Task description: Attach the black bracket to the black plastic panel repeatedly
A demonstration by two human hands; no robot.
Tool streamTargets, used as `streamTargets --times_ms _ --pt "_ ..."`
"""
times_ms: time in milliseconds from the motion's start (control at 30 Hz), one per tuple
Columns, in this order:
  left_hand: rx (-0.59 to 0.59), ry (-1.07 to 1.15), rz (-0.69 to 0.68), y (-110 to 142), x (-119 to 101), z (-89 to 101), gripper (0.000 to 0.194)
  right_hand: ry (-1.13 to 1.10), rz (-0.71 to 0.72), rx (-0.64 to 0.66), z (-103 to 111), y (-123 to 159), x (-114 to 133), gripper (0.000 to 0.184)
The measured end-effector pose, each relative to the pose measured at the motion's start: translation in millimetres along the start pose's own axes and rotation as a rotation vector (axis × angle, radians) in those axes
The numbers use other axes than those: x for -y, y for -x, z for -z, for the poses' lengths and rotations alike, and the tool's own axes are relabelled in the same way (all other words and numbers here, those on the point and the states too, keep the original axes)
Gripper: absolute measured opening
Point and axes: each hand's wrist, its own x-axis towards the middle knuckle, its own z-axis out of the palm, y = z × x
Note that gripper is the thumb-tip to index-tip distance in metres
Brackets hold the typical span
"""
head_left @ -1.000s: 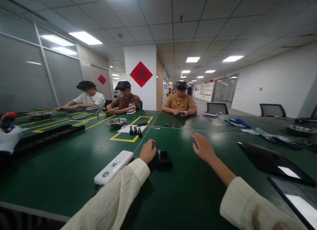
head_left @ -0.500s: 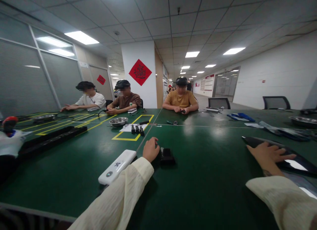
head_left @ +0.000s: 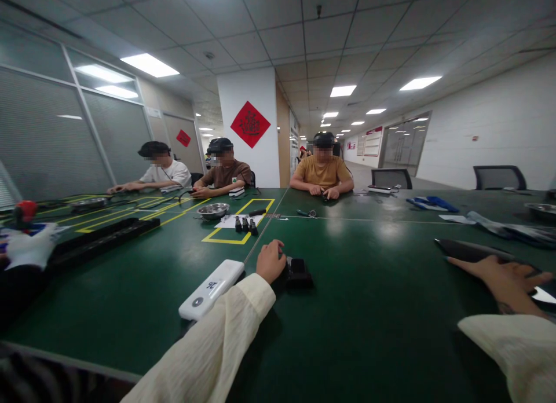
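The left hand (head_left: 271, 260) was at the green table (head_left: 369, 333), fingers loosely curled just beside a black block (head_left: 299, 274) — whether they gripped anything, I could not tell. The right hand (head_left: 499, 275) reached over a dark panel (head_left: 471, 249) toward the table's right edge, fingers spread. A white power bank (head_left: 211, 290) marked 26 lay nearer the near edge; 3 black parts (head_left: 245, 224) stood toward the far edge — by yellow tape (head_left: 226, 241).

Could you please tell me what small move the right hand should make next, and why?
Probably curl the right hand around the edge of the dark panel: its fingers are spread over that panel, while the left hand is beside the black box.
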Motion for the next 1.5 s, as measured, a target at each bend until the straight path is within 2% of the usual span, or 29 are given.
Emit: streamTargets --times_ms 100,200,267,333,400,467,533,567,733,800,967,1133,1300,1433,1500 --pt "0.002 0.0 -0.01 -0.5 0.4 -0.7 0.024 0.001 -0.021 0.08 6.6 3.3 2.4 0.082" --pt "0.0 -0.01 -0.02 -1.2 0.6 -1.6 0.024 -0.03 -0.021 0.047 7.7 0.7 3.8 0.084" --pt "0.001 -0.018 -0.013 -1.7 0.5 -1.8 0.023 -0.013 -0.034 -0.011 4.7 -2.3 4.9 0.083" --pt "-0.006 -0.018 0.0 -2.0 0.0 -1.6 0.021 0.04 0.006 -0.145 1.7 -1.2 8.4 0.075" --pt "-0.016 -0.015 -0.004 -2.3 -0.8 -1.3 0.025 0.098 0.13 -0.324 1.8 7.8 16.2 0.067" --pt "-0.014 -0.028 -0.033 -2.4 -1.8 -1.4 0.029 0.128 0.314 -0.491 7.1 24.1 29.8 0.066" --pt "-0.002 -0.058 -0.076 -2.4 -2.8 -1.8 0.03 0.112 0.481 -0.574 16.7 44.1 48.8 0.067" --pt "0.003 -0.072 -0.089 -2.4 -3.3 -2.0 0.031 0.093 0.531 -0.576 22.5 54.2 59.7 0.067" --pt "-0.003 -0.047 -0.066 -2.2 -5.1 -0.3 0.03 -0.041 0.513 -0.377 46.7 105.8 111.2 0.076" --pt "0.003 -0.02 -0.05 -2.1 -5.5 1.1 0.03 -0.072 0.568 -0.288 50.4 132.5 124.5 0.078" --pt "0.036 0.036 -0.064 -1.2 -5.6 3.2 0.028 -0.091 0.877 -0.334 47.5 208.1 145.0 0.073" --pt "0.041 -0.007 -0.176 1.5 -8.1 5.1 0.026 -0.154 0.927 -0.234 40.8 256.3 151.3 0.076" --pt "0.062 -0.026 -0.139 1.9 -7.3 4.0 0.021 -0.011 0.934 -0.11 43.4 259.1 147.7 0.075" --pt "0.079 -0.019 -0.147 1.0 -4.3 0.6 0.022 -0.097 0.878 -0.03 53.8 227.5 151.7 0.07" --pt "0.078 -0.02 -0.148 0.8 -4.4 0.0 0.022 -0.149 0.793 -0.075 55.3 201.3 149.4 0.06"
